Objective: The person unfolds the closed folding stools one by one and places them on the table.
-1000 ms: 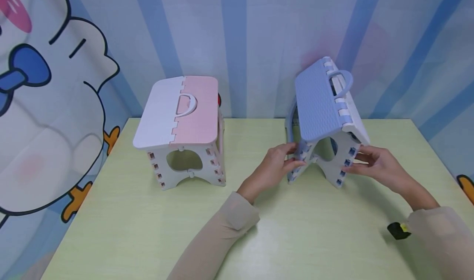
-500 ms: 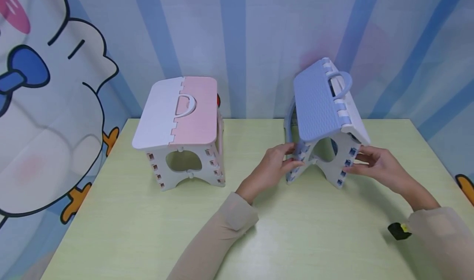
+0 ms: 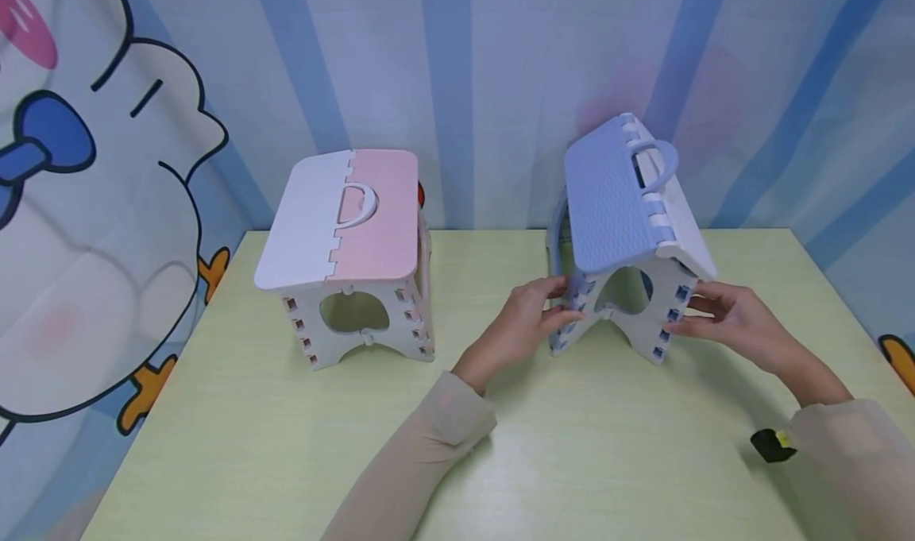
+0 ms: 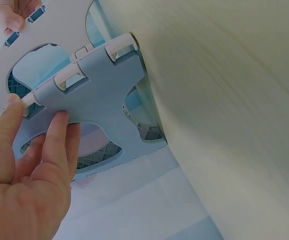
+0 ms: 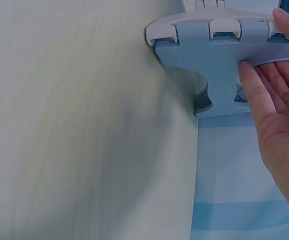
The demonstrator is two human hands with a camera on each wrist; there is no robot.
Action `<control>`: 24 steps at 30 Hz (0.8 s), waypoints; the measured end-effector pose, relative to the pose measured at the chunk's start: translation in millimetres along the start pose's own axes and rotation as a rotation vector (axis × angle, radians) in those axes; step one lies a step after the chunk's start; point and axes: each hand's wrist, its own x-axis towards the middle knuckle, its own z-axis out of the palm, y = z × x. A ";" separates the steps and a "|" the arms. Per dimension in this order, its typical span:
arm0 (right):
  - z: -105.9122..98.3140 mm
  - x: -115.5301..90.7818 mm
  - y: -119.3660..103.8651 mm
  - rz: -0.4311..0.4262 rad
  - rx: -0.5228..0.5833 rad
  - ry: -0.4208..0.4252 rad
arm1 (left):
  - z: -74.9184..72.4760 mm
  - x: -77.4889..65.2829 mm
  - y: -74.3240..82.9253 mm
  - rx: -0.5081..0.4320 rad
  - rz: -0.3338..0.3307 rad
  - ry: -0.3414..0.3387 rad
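Observation:
A blue and white plastic folding stool (image 3: 609, 199) stands half folded at the back right of the table, its two-part top peaked like a roof and a blue handle at the ridge. My left hand (image 3: 520, 322) grips its left leg panel (image 4: 109, 80), thumb on the hinged edge and fingers on the blue face. On the other side, my right hand (image 3: 732, 318) holds the right leg panel (image 5: 222, 60), thumb over the edge and some fingertips inside the cutout. A second folding stool (image 3: 379, 247), pink and white, stands fully unfolded to the left with a flat top.
Both stools stand on a pale green table (image 3: 572, 461) near its back edge. Behind hangs a blue striped curtain (image 3: 500, 88) with a cartoon figure at the left. A small black and yellow object (image 3: 774, 446) is beside the right sleeve.
Both hands keep their hold on the blue and white folding stool. Its legs stand very slightly wider apart than before, and the head view has shifted a little.

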 end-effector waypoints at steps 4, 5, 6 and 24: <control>-0.3 -0.8 0.1 0.000 0.006 0.001 | -0.3 -0.1 -0.7 -0.002 0.000 0.002; -0.5 -0.8 0.2 0.000 0.008 0.000 | -0.3 0.0 -0.8 -0.003 0.000 0.003; -0.7 -0.9 0.3 -0.001 0.008 0.000 | -0.3 -0.1 -1.0 -0.004 0.001 0.003; -5.0 -2.2 1.1 0.020 -0.041 0.002 | -5.3 -1.8 1.4 -0.025 -0.017 -0.024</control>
